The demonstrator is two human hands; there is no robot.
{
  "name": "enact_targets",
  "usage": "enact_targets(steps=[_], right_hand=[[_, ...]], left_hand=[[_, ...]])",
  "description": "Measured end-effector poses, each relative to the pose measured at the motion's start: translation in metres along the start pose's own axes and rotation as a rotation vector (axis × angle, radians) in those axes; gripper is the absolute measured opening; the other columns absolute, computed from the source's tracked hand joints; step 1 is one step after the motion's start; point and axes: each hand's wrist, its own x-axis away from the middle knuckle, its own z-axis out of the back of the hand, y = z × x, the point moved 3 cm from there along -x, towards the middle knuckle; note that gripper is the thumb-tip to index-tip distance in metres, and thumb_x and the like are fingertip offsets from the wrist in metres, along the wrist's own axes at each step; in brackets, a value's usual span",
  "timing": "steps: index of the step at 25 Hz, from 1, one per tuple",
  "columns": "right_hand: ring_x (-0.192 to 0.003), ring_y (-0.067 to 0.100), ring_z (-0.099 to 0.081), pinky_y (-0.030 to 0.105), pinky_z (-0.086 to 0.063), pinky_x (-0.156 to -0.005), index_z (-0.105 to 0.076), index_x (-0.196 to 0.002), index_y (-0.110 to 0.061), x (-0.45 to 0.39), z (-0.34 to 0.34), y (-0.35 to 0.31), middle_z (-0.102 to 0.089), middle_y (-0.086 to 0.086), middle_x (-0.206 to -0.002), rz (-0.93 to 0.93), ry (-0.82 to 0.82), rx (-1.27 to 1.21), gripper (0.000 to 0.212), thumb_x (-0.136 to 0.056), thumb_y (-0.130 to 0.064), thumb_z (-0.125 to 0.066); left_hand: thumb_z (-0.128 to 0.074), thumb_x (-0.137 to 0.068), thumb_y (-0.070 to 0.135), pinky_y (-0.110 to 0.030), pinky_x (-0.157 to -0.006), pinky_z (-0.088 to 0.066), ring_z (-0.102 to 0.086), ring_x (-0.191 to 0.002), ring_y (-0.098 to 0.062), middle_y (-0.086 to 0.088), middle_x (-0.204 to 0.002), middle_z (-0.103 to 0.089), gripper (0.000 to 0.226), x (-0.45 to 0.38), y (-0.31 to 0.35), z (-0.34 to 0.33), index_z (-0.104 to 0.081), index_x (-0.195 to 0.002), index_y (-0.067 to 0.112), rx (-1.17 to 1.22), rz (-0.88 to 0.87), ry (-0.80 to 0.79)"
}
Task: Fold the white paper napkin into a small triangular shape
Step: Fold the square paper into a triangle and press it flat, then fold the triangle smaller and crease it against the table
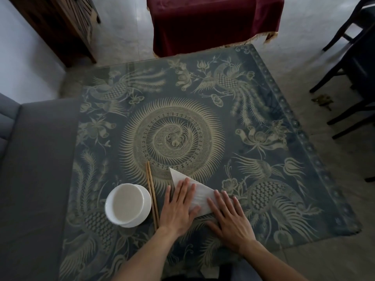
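The white paper napkin (pixel 199 196) lies flat on the patterned table (pixel 263 122) near its front edge, folded into a triangle with one point toward the table's centre. My left hand (pixel 179 207) lies palm down on the napkin's left part, fingers spread. My right hand (pixel 229 218) rests flat on its right corner, fingers apart. Both palms cover the lower edge of the napkin.
A white bowl (pixel 128 204) stands left of my hands, with a pair of wooden chopsticks (pixel 152 194) lying between the bowl and my left hand. A grey sofa (pixel 34 169) borders the table's left side. Dark chairs (pixel 355 67) stand at the right, a maroon-draped table (pixel 213 23) beyond.
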Motion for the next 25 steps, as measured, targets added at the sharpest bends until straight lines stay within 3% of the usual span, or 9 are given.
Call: enact_targets(steps=[9,13,14,16,18,19,21,25], right_hand=[[-0.148,0.033,-0.005,0.052,-0.013,-0.114,-0.013,-0.154,-0.035,0.007,0.005,0.017,-0.011,0.012,-0.162,0.074,0.005,0.029,0.068,-0.096,-0.064,-0.033],[-0.147,0.035,-0.011,0.058,-0.013,-0.112,-0.019,-0.154,-0.033,0.009,0.013,0.010,-0.016,0.012,-0.161,0.164,0.033,0.049,0.068,-0.095,-0.064,-0.034],[-0.147,0.033,-0.011,0.058,-0.014,-0.111,-0.022,-0.154,-0.029,0.008,0.015,0.010,-0.018,0.011,-0.161,0.195,0.043,0.063,0.069,-0.095,-0.063,-0.036],[-0.147,0.029,-0.007,0.054,-0.015,-0.111,-0.030,-0.152,-0.023,0.002,0.022,0.010,-0.024,0.009,-0.159,0.232,0.041,0.094,0.068,-0.095,-0.059,-0.041],[-0.146,0.025,-0.008,0.048,-0.011,-0.111,-0.039,-0.148,-0.019,-0.008,0.031,0.006,-0.032,0.007,-0.155,0.275,0.030,0.127,0.066,-0.095,-0.058,-0.043],[-0.146,0.025,-0.017,0.045,-0.008,-0.111,-0.044,-0.145,-0.019,-0.013,0.034,0.005,-0.036,0.006,-0.153,0.302,0.020,0.139,0.064,-0.094,-0.057,-0.043],[-0.139,0.025,-0.036,0.043,-0.005,-0.111,-0.052,-0.140,-0.022,-0.021,0.037,0.003,-0.044,0.005,-0.149,0.352,0.003,0.165,0.060,-0.093,-0.058,-0.041],[-0.131,0.022,-0.048,0.042,-0.006,-0.109,-0.057,-0.136,-0.026,-0.028,0.039,0.011,-0.051,0.001,-0.144,0.435,-0.008,0.180,0.058,-0.093,-0.059,-0.036]], left_hand=[[-0.005,-0.098,0.066,-0.054,-0.117,0.006,0.014,-0.150,-0.025,-0.005,-0.163,0.018,0.071,0.000,0.002,0.002,0.012,-0.155,0.028,-0.001,-0.013,-0.044],[-0.005,-0.098,0.066,-0.048,-0.118,0.011,0.018,-0.149,-0.019,0.003,-0.162,0.021,0.069,-0.002,-0.002,0.015,0.013,-0.155,0.031,0.123,0.052,0.043],[-0.010,-0.100,0.062,-0.045,-0.119,0.008,0.015,-0.150,-0.017,0.003,-0.164,0.016,0.067,-0.006,-0.004,0.021,0.007,-0.156,0.030,0.178,0.106,0.080],[-0.029,-0.104,0.047,-0.042,-0.120,-0.012,-0.011,-0.150,-0.021,-0.003,-0.164,-0.016,0.059,-0.018,-0.014,0.037,-0.018,-0.156,0.021,0.239,0.216,0.165],[-0.048,-0.100,0.029,-0.040,-0.111,-0.033,-0.041,-0.134,-0.025,-0.004,-0.147,-0.046,0.047,-0.034,-0.028,0.054,-0.044,-0.145,0.017,0.283,0.305,0.218],[-0.053,-0.097,0.023,-0.040,-0.105,-0.038,-0.048,-0.126,-0.024,-0.003,-0.138,-0.053,0.042,-0.043,-0.036,0.062,-0.053,-0.139,0.017,0.293,0.328,0.216],[-0.057,-0.094,0.018,-0.040,-0.100,-0.041,-0.051,-0.119,-0.022,0.000,-0.129,-0.057,0.037,-0.059,-0.049,0.073,-0.061,-0.130,0.019,0.263,0.333,0.166],[-0.060,-0.092,0.018,-0.035,-0.094,-0.044,-0.050,-0.114,-0.019,0.006,-0.119,-0.058,0.025,-0.075,-0.062,0.079,-0.068,-0.114,0.025,0.243,0.332,0.065]])
